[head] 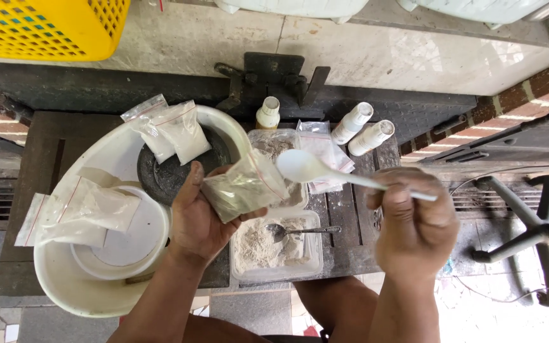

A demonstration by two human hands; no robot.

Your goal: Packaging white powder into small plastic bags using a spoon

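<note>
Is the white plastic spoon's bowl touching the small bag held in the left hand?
Cannot tell. In the head view the white spoon in the right hand has its bowl overlapping the bag edge held by the left hand; contact or gap is unclear.

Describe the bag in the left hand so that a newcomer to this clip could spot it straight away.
Start at the big white basin on the dark workbench. Just right of its rim, the left hand holds up a small clear zip bag above a clear tub of pale powder. Unlike the bags of white powder lying in the basin, its contents are greyish-green, and it faces the white plastic spoon.
</note>
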